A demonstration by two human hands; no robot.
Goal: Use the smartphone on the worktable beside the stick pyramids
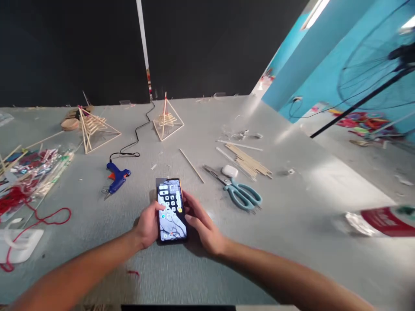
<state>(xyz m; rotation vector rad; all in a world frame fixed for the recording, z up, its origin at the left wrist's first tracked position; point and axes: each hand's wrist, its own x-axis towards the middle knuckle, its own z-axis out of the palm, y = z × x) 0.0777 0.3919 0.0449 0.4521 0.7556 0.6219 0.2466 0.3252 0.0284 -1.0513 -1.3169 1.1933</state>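
A smartphone with a lit screen is held low over the grey table, in front of me. My left hand wraps round its left edge, thumb on the screen. My right hand grips its right edge from the other side, fingers curled against it. Both forearms reach in from the bottom of the view.
A blue glue gun with a black cord lies to the left, teal scissors and a bundle of wooden sticks to the right. Two stick pyramids stand further back. Red string and packets lie at left.
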